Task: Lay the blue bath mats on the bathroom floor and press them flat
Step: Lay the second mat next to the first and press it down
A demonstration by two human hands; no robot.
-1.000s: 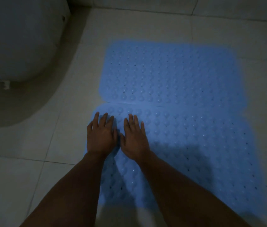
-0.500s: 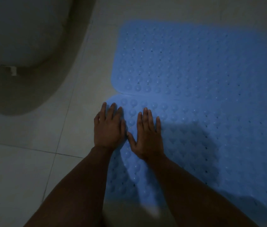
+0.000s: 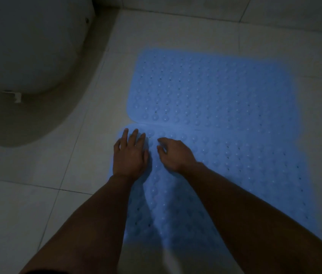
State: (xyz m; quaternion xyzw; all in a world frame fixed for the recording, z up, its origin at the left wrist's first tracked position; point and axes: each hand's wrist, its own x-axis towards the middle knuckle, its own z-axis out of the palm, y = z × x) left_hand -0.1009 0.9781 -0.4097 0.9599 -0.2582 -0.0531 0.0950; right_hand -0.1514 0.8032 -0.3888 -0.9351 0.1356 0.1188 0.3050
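1. My left hand [image 3: 129,155] lies flat with fingers straight, palm down on the near mat [image 3: 225,175] at its far left corner; it holds nothing, only presses.
2. My right hand [image 3: 176,154] sits just beside it to the right, fingers bent and loosely curled, tips on or just over the mat's bumps. I cannot tell whether it bears weight; it grips nothing.
3. The near mat runs from under my hands back toward me and away to the right, on the tiled floor [image 3: 57,165].
4. Just beyond my fingertips its far edge meets the far mat [image 3: 215,89]; whether they overlap or only touch I cannot tell.
5. I judge these mats soft, light and rubbery, apt to curl at the corners. Best handled by flat palms pressing outward from the seam, or taken by an edge to shift them.
6. Well off to my left stands the toilet base [image 3: 27,46]. No containers are in sight.
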